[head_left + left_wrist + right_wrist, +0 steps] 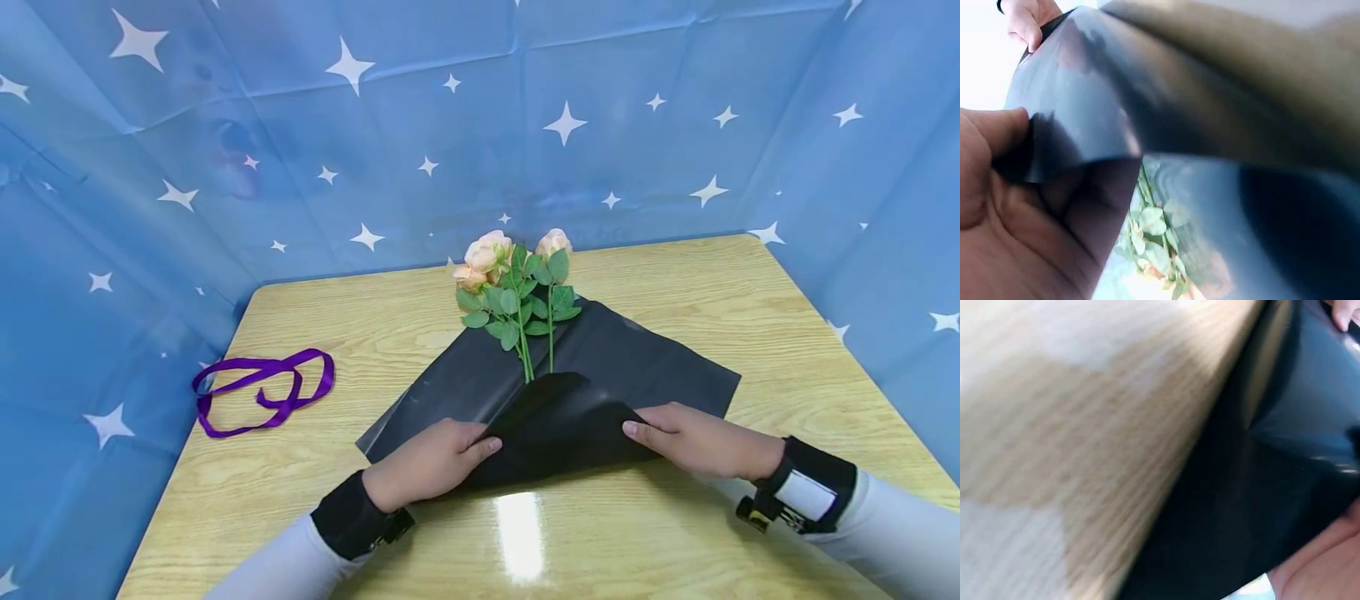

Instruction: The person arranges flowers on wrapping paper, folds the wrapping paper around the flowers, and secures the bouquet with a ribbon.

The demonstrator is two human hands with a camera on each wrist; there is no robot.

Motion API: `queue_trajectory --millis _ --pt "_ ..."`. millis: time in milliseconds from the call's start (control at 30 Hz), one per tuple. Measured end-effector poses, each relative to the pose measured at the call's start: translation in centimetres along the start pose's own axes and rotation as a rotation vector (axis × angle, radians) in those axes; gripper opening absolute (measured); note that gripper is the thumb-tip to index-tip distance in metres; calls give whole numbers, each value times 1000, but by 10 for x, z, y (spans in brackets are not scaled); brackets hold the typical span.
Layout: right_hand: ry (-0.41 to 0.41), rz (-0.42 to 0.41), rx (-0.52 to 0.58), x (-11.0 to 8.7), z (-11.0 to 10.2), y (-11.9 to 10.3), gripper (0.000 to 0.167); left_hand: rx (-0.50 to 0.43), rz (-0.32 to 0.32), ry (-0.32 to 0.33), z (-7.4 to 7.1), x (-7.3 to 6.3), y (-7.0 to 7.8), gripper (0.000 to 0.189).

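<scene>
A sheet of black wrapping paper [660,367] lies on the table with its near side lifted and folded up over the flower stems. My left hand [435,462] pinches the fold's left edge between thumb and fingers; the left wrist view shows the thumb on top of the glossy paper [1085,112]. On the other side my right hand [693,437] pinches the fold's right edge. Several pale peach roses [489,252] with green leaves lie on the sheet, blooms past its far edge. Their lower stems are hidden beneath the fold.
A loosely looped purple ribbon [273,367] lies at the left of the wooden table [360,308]. Blue cloth with white stars [450,125] hangs behind the table and along both sides. A bright light reflection shows on the tabletop near the front.
</scene>
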State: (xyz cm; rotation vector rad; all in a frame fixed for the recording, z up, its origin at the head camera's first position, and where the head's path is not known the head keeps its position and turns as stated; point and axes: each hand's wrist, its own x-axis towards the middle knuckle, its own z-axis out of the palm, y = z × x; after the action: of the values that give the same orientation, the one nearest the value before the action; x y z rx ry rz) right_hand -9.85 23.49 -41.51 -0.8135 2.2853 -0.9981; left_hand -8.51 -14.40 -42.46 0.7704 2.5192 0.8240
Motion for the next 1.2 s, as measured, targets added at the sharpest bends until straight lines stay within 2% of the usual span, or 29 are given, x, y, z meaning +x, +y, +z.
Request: queue_trajectory --millis 133,300,433,600,933,1200 --pt "56 89 -36 13 -3 -2 31 63 -21 55 -5 12 -3 41" --pt "93 179 -27 25 -1 -1 34 77 -43 62 -7 26 -7 41" --pt "114 237 -32 29 2 -2 39 63 -65 71 -6 32 -9 42" --pt "140 283 -93 31 5 -2 43 80 -91 97 -3 37 -11 41" --pt "205 282 -240 44 5 3 41 103 -161 147 1 49 -16 37" --pt "232 294 -410 49 8 2 39 138 -195 145 1 53 -15 36"
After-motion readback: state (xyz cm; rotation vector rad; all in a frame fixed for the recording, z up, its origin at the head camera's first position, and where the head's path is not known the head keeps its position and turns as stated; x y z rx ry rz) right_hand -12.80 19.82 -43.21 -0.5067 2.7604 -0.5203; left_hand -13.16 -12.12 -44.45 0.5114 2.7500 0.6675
